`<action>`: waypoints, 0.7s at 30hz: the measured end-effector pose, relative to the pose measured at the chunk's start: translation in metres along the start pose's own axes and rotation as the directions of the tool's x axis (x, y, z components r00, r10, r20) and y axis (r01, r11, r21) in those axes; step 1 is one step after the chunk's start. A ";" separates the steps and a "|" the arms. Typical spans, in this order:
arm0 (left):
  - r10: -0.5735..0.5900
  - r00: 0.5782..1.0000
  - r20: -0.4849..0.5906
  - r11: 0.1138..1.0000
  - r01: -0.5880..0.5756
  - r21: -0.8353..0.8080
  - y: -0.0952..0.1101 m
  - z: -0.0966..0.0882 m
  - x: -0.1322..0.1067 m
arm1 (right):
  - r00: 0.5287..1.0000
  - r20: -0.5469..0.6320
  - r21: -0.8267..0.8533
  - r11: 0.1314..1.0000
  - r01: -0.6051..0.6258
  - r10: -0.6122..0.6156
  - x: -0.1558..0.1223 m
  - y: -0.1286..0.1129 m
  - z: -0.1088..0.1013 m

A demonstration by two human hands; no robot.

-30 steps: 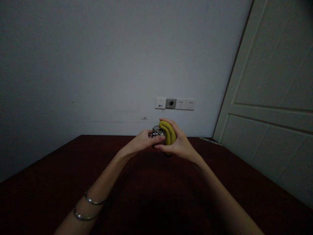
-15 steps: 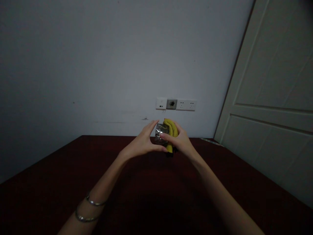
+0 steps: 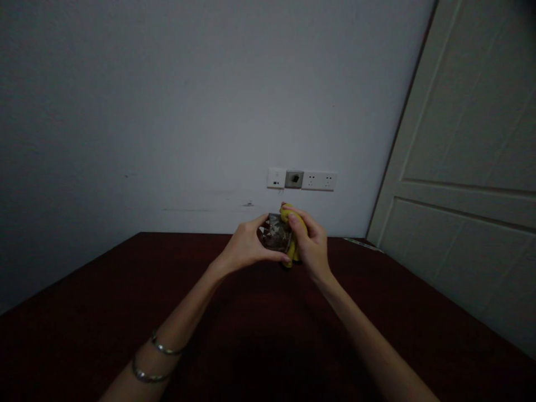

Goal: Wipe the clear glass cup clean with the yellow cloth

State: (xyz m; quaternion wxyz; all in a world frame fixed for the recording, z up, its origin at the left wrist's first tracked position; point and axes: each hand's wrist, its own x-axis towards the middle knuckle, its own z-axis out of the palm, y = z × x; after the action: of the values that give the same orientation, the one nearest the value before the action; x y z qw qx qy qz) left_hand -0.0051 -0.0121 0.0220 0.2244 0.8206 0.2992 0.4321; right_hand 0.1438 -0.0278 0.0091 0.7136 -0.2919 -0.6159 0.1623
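Sitting between both palms, a clear faceted vessel (image 3: 276, 231) fills the wide grasp of the left hand (image 3: 246, 245); the right hand (image 3: 315, 245) holds yellow cloth (image 3: 295, 253) against it. Contact is made; what remains cannot be judged. Below the grip: dark-red table (image 3: 259, 312).

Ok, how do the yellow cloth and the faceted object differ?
The yellow cloth is bunched; the faceted object has angular sides. The yellow cloth is matte; the faceted object is greyish and glassy-looking. The right grip holds the yellow cloth, the left grip the faceted object. Both are held side by side.
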 end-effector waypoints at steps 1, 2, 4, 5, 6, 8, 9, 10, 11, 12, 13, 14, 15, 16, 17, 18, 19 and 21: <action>-0.001 1.000 0.004 1.000 0.001 -0.018 0.000 0.001 0.000 | 0.998 -0.024 -0.020 0.999 0.050 -0.051 -0.002 -0.001 0.001; 0.002 1.000 0.005 0.999 -0.002 -0.041 0.000 0.002 0.000 | 0.995 -0.041 -0.039 0.995 0.093 -0.095 -0.004 -0.001 0.002; 0.024 1.000 0.004 0.996 -0.023 -0.089 -0.002 0.004 0.000 | 0.989 -0.058 -0.055 0.989 0.137 -0.140 -0.006 -0.002 0.004; 0.040 0.999 0.002 0.993 -0.040 -0.109 -0.003 0.004 0.000 | 0.989 -0.065 -0.044 0.990 0.133 -0.135 -0.006 -0.001 0.005; 0.055 0.998 -0.001 0.991 -0.055 -0.123 -0.004 0.004 0.000 | 0.991 -0.071 -0.018 0.994 0.112 -0.113 -0.004 0.000 0.005; 0.076 0.997 -0.008 0.988 -0.077 -0.138 -0.005 0.005 0.000 | 0.997 -0.078 0.068 0.997 0.033 -0.028 0.000 0.004 0.005; 0.085 0.996 -0.014 0.986 -0.086 -0.146 -0.005 0.005 0.000 | 0.997 -0.079 0.113 0.993 -0.013 0.022 0.002 0.005 0.005; 0.094 0.995 -0.018 0.983 -0.095 -0.158 -0.006 0.006 0.000 | 0.995 -0.079 0.149 0.987 -0.052 0.064 0.003 0.007 0.004; 0.100 0.995 -0.018 0.980 -0.102 -0.172 -0.006 0.006 0.000 | 0.993 -0.081 0.167 0.983 -0.074 0.088 0.004 0.008 0.004; 0.103 0.995 -0.019 0.978 -0.104 -0.182 -0.007 0.007 0.000 | 0.993 -0.083 0.162 0.984 -0.072 0.086 0.005 0.008 0.003; 0.099 0.995 -0.022 0.978 -0.101 -0.185 -0.007 0.007 0.000 | 0.995 -0.079 0.133 0.990 -0.045 0.056 0.004 0.008 0.002; 0.088 0.996 -0.028 0.980 -0.092 -0.178 -0.008 0.008 0.000 | 0.998 -0.065 0.088 0.996 0.003 0.003 0.003 0.007 0.002; 0.075 0.997 -0.036 0.983 -0.079 -0.165 -0.010 0.008 0.000 | 0.997 -0.041 0.040 0.997 0.062 -0.061 0.002 0.005 0.001; 0.062 0.997 -0.044 0.986 -0.068 -0.150 -0.011 0.008 0.000 | 0.993 -0.011 -0.001 0.993 0.121 -0.121 0.000 0.003 0.001; 0.052 0.997 -0.052 0.989 -0.059 -0.138 -0.012 0.008 0.000 | 0.986 0.019 -0.027 0.985 0.168 -0.168 -0.001 0.001 0.001; 0.050 0.997 -0.055 0.989 -0.057 -0.133 -0.013 0.008 0.000 | 0.981 0.040 -0.037 0.980 0.194 -0.192 -0.002 0.000 0.001; 0.056 0.997 -0.053 0.988 -0.063 -0.138 -0.013 0.008 0.000 | 0.979 0.046 -0.033 0.980 0.198 -0.196 -0.003 -0.001 0.001; 0.089 0.995 -0.045 0.983 -0.095 -0.157 -0.013 0.007 -0.001 | 0.988 0.011 0.002 0.988 0.152 -0.152 -0.001 -0.001 0.001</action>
State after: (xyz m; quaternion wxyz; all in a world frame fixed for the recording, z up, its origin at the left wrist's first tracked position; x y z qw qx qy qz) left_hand -0.0031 -0.0045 0.0098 0.2633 0.8047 0.2295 0.4800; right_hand 0.1424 -0.0294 0.0090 0.7206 -0.2429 -0.6402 0.1092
